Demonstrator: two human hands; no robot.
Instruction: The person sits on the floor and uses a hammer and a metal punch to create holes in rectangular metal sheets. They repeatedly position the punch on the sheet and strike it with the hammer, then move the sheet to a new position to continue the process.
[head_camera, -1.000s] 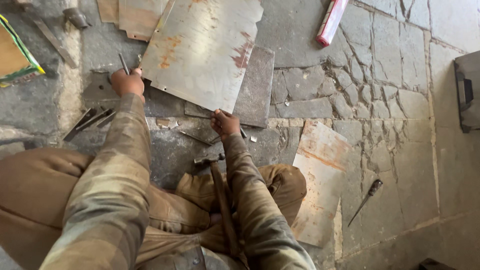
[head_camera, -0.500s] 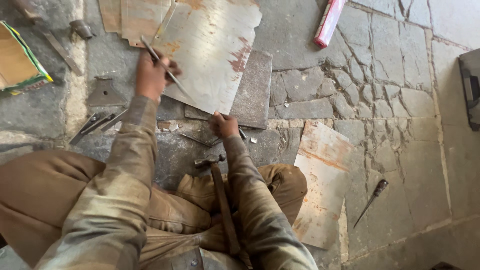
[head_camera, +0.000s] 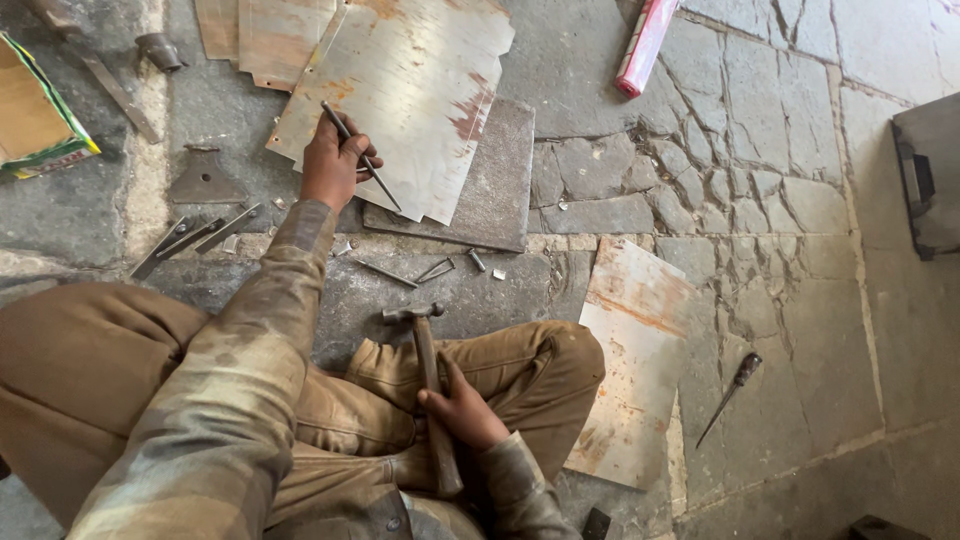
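Head view: we look down on a person sitting cross-legged on a stone floor.
Left hand: we see its grip closed round a thin metal rod, held like a pen, the tip resting on the sheet.
Sheet: a large rust-stained metal sheet lying flat on the floor ahead of the knees, partly over a grey slab.
Right hand: we see its grip wrapped round the handle of a hammer, which lies across the lap with its head toward the sheet.
Nearby: small metal bits lie left of the left sleeve; a second rusty sheet lies right of the knee, with an awl just beyond it.
Farther off: a pink roll at the top, a cardboard box at the left edge.
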